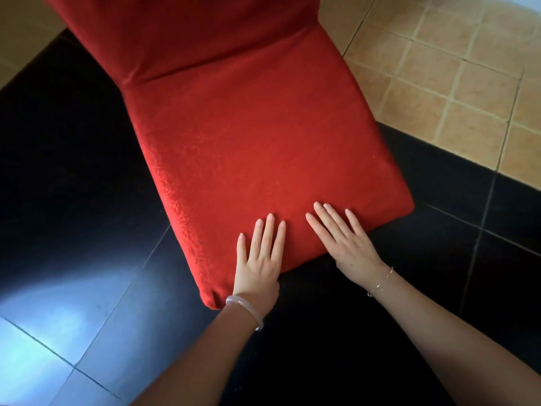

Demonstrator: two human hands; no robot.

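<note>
My left hand [259, 259] lies flat on the near edge of the red chair seat [263, 159], fingers [270, 230] straight and only slightly spread, palm down on the fabric; my right hand [347, 244] lies just beside it, nearer the seat's right front corner, its fingers [328, 221] likewise straight and close together, pressed on the cover; neither hand curls round anything or pinches the cloth. The two hands are close but apart, a narrow strip of red showing between them. The seat is covered in a red patterned cloth, smooth under my palms, with a small gathered fold at the front left corner by my left wrist; the red backrest [187, 33] rises at the far end. A pale bangle [246, 306] sits on my left wrist; a thin chain bracelet [380, 282] on my right. The chair stands on glossy black floor tiles [73, 200]; tan tiles [453, 68] lie beyond, to the right.
</note>
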